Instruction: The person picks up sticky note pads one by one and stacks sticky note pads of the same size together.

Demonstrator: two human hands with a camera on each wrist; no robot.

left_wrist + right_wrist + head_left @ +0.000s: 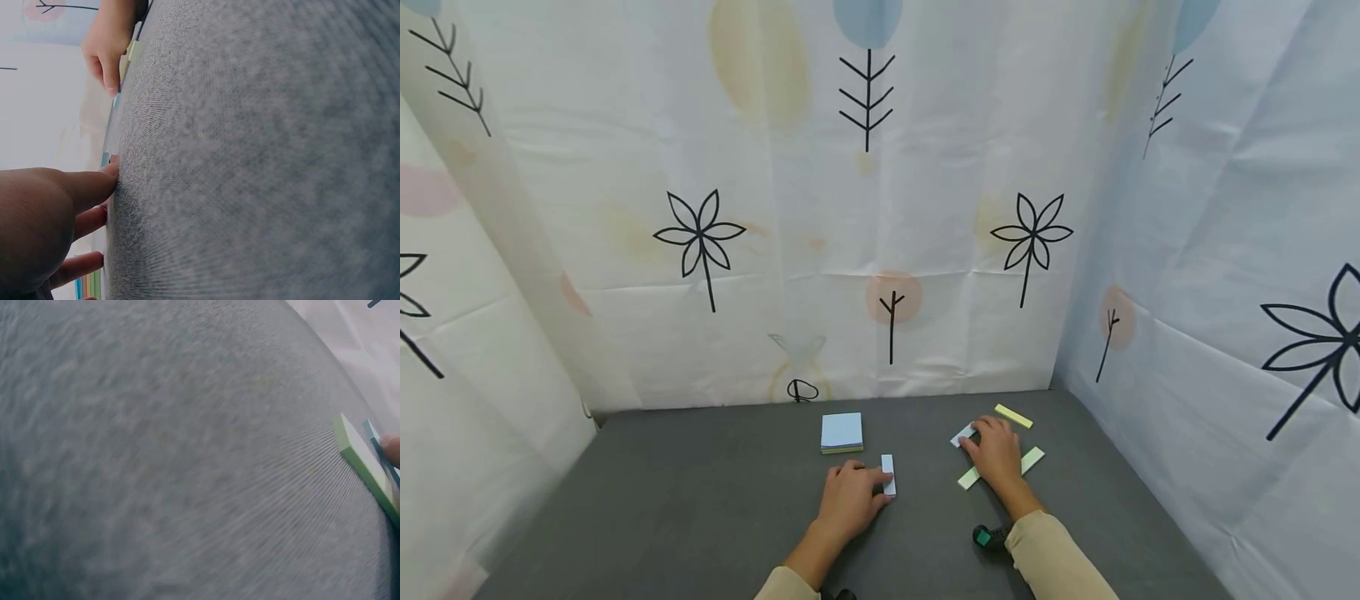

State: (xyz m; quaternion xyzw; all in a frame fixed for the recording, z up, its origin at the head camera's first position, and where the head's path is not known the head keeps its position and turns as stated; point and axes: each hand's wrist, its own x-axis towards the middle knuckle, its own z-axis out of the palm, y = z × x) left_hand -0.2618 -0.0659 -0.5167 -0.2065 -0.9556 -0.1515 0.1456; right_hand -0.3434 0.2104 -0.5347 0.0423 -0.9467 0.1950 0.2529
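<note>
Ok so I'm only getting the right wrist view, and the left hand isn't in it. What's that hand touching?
Observer: The left hand is touching a pale blue strip.
Operator: Got it. Is anything stacked nearby? I can't see that from here.
Observer: Yes, a square stack with a pale blue top sits beyond that hand.
Operator: And what's past the right hand?
Observer: The head view shows a yellow strip just beyond it.
</note>
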